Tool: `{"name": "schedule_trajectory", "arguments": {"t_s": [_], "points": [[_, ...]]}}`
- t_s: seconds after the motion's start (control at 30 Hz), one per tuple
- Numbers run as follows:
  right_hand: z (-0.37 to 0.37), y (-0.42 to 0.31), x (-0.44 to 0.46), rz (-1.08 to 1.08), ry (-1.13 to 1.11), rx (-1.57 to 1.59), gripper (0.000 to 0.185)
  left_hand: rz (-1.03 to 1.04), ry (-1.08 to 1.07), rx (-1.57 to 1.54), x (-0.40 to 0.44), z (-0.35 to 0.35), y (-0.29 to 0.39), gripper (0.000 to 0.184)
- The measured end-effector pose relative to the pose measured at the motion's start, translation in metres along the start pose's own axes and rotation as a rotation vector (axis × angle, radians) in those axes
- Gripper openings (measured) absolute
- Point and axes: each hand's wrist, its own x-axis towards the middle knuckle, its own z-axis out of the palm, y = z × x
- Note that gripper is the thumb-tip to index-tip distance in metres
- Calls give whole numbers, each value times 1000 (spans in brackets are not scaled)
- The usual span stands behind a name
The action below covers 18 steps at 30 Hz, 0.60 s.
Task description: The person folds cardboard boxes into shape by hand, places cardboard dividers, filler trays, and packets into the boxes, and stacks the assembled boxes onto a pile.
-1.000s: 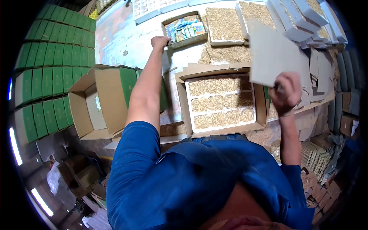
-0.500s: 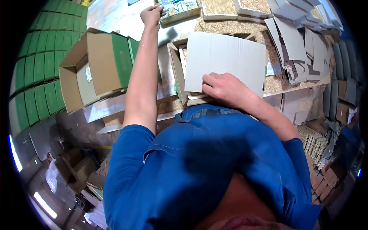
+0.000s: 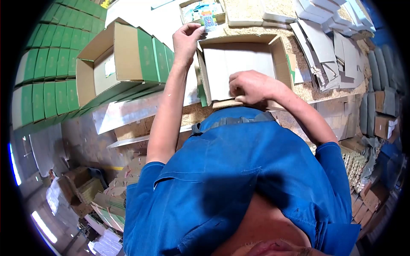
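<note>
My left hand (image 3: pixel 186 42) pinches a small printed card (image 3: pixel 208 22) with a QR code on it, held up past the far left corner of an open cardboard box (image 3: pixel 279 55). Inside that box, in front of my body, lies a pale cardboard sheet (image 3: pixel 232 57). My right hand (image 3: pixel 253 86) is over the front part of the sheet, close to the box's near wall. Its fingers are curled down, and their tips are partly hidden, so any grip on the sheet's edge does not show clearly.
A shallow box of printed cards (image 3: pixel 185 13) stands behind the work box. Left are an open green-sided box (image 3: pixel 147 55) and stacked green boxes (image 3: pixel 47 59). White trays (image 3: pixel 243 15) line the back. Loose cardboard pieces (image 3: pixel 318 47) lie right.
The cardboard sheet has gone from on top of the box down into it. My left hand has come back from the card box with a card. My right hand has stayed near the front edge.
</note>
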Motion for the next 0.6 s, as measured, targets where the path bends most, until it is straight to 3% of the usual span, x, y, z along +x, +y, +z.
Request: {"name": "schedule_trajectory", "arguments": {"t_s": [0.1,0.17,0.23,0.4,0.53,0.6], "points": [[-11,-5,3,157,-29,-27,16,42,22,50,-14,3,1,10],[-9,-15,12,78,299,-150,21,56,23,-24,-16,4,-3,9],[-11,-24,32,-35,303,-270,40,60,31,-13,-17,8,-5,9],[25,6,65,59,473,-167,35,56,97,33,-17,8,-14,8],[57,34,84,16,436,-397,26,118,100,70,-15,10,-24,7],[61,40,88,76,282,-410,25,104,101,89,-15,10,-24,7]]}}
